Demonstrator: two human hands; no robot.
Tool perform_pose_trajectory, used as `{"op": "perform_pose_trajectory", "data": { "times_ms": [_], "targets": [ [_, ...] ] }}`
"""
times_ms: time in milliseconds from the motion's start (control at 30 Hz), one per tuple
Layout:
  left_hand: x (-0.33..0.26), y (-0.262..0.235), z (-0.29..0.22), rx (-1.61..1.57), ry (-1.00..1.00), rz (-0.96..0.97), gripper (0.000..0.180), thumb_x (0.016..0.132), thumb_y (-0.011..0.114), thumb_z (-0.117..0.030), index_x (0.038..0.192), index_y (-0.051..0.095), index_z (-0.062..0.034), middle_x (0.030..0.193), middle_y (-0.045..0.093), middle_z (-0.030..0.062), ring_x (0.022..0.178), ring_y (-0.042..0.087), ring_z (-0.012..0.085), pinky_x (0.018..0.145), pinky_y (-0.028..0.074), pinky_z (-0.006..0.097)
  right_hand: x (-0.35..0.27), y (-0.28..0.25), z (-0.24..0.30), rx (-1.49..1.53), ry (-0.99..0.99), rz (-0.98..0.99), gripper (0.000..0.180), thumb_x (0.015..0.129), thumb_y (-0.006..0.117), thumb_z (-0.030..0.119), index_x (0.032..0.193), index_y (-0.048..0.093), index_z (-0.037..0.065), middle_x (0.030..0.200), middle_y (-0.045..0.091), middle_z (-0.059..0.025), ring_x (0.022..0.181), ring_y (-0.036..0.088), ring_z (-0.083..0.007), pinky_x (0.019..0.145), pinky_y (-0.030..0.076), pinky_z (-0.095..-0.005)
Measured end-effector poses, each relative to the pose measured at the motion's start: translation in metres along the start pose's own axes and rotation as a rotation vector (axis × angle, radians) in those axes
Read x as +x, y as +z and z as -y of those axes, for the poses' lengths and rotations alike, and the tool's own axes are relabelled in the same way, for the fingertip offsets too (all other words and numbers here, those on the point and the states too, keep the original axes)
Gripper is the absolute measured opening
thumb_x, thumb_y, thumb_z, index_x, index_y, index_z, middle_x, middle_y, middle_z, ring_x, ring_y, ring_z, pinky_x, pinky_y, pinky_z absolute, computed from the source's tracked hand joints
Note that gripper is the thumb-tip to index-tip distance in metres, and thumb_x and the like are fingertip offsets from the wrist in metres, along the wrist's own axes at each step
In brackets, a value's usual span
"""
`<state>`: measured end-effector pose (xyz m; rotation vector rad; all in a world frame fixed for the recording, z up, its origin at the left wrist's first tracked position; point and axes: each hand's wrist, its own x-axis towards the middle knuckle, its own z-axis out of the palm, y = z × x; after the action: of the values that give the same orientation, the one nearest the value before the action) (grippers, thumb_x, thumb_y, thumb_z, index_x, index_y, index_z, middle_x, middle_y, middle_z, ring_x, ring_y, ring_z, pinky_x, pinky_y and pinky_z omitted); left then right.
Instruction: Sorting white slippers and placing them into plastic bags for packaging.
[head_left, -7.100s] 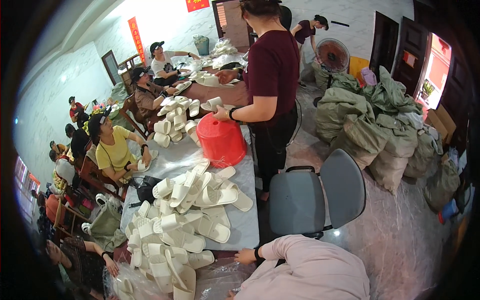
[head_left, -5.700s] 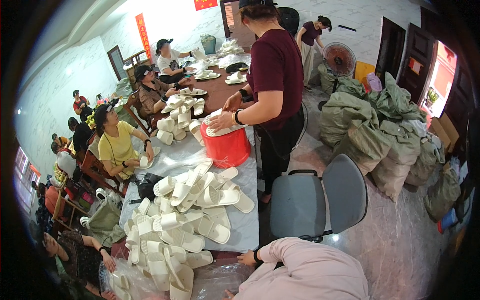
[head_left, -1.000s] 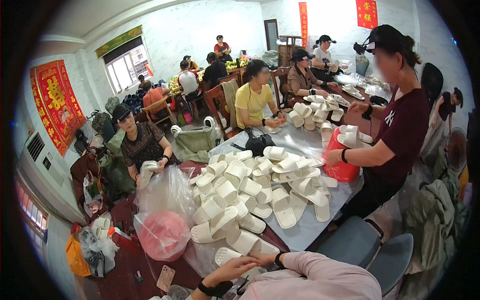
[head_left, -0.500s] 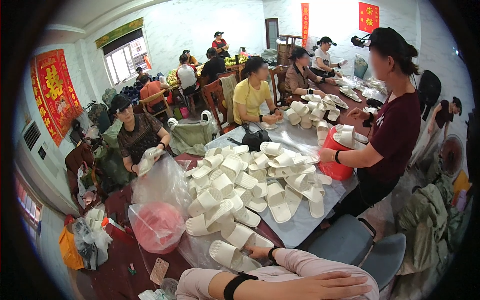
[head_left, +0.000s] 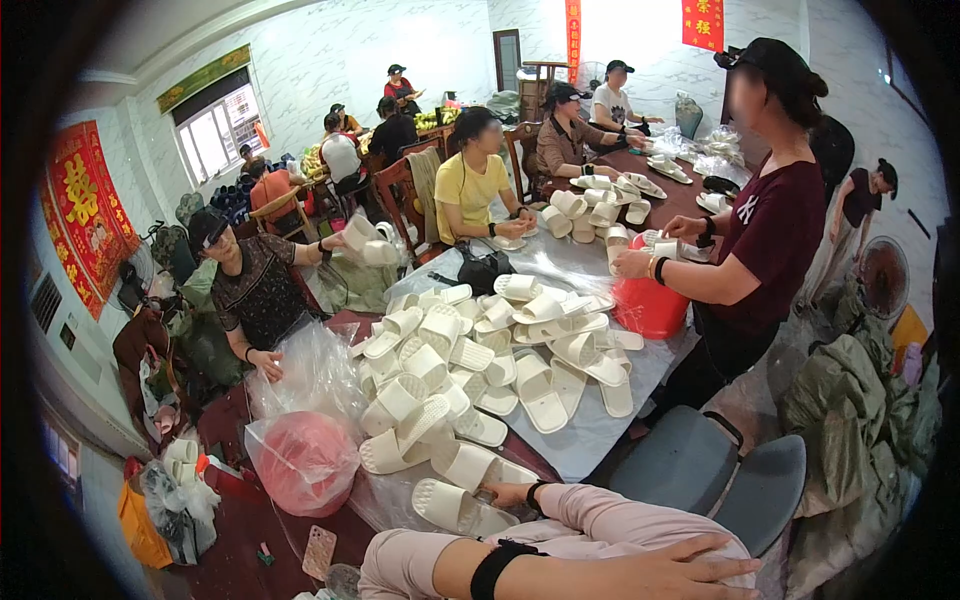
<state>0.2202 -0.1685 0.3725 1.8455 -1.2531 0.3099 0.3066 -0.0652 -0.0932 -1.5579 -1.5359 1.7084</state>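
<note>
My left forearm, with a black band at the wrist, crosses to the right along the lower edge. My left hand lies flat on pink cloth, its fingers stretched out and holding nothing. Beyond it, my right hand reaches leftward at the near table edge, also banded at the wrist. Its fingers are extended and touch the edges of two cream slippers, a nearer slipper and one just behind it; the fingertips are partly hidden. A large heap of matching slippers spreads over the table beyond.
Left of the heap are a clear plastic bag, a bagged pink round thing and a phone. A grey chair stands at right. A standing person handles slippers over a red bucket. Other people sit around.
The view has shifted slightly. The person at left has swung a pair of slippers away from the plastic bag, outward over a sack. The standing person's hands have come together at slippers. My hands stay put.
</note>
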Motion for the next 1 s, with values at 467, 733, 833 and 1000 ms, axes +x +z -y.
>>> {"op": "perform_pose_trajectory", "data": {
  "times_ms": [467, 733, 833, 1000],
  "targets": [
    [-0.015, 0.000, -0.003, 0.094, 0.036, 0.027, 0.031, 0.084, 0.045, -0.031, 0.110, 0.053, -0.0140, 0.120, 0.046, 0.0091, 0.116, 0.036, 0.0309, 0.094, 0.023, 0.052, 0.016, 0.002, -0.012, -0.130, -0.020, -0.039, 0.061, 0.070, 0.053, 0.007, 0.127, 0.031, 0.005, 0.101, 0.053, -0.0148, 0.087, 0.051, -0.0214, 0.075, 0.041, -0.0320],
    [-0.033, -0.006, -0.010, 0.082, -0.154, 0.001, 0.038, 0.086, 0.046, -0.028, 0.121, 0.044, -0.0119, 0.128, 0.041, 0.0104, 0.120, 0.033, 0.0309, 0.097, 0.024, 0.046, 0.007, 0.001, -0.004, -0.154, -0.115, -0.087, 0.059, 0.072, 0.054, 0.007, 0.126, 0.031, 0.009, 0.091, 0.055, -0.0145, 0.082, 0.052, -0.0233, 0.072, 0.042, -0.0328],
    [-0.043, -0.011, -0.009, 0.077, -0.259, 0.020, 0.042, 0.087, 0.044, -0.027, 0.125, 0.039, -0.0093, 0.132, 0.036, 0.0107, 0.121, 0.032, 0.0323, 0.098, 0.024, 0.044, 0.002, 0.000, 0.010, -0.174, -0.029, -0.061, 0.060, 0.072, 0.055, 0.007, 0.127, 0.030, 0.009, 0.092, 0.055, -0.0145, 0.083, 0.052, -0.0234, 0.072, 0.042, -0.0336],
    [-0.050, -0.015, 0.002, 0.047, -0.271, 0.070, 0.044, 0.088, 0.042, -0.027, 0.127, 0.037, -0.0069, 0.134, 0.031, 0.0151, 0.123, 0.029, 0.0338, 0.101, 0.022, 0.040, 0.002, 0.000, -0.008, -0.163, -0.268, -0.169, 0.061, 0.072, 0.053, 0.007, 0.127, 0.028, 0.008, 0.095, 0.054, -0.0155, 0.085, 0.052, -0.0240, 0.072, 0.043, -0.0351]
  ]
}}
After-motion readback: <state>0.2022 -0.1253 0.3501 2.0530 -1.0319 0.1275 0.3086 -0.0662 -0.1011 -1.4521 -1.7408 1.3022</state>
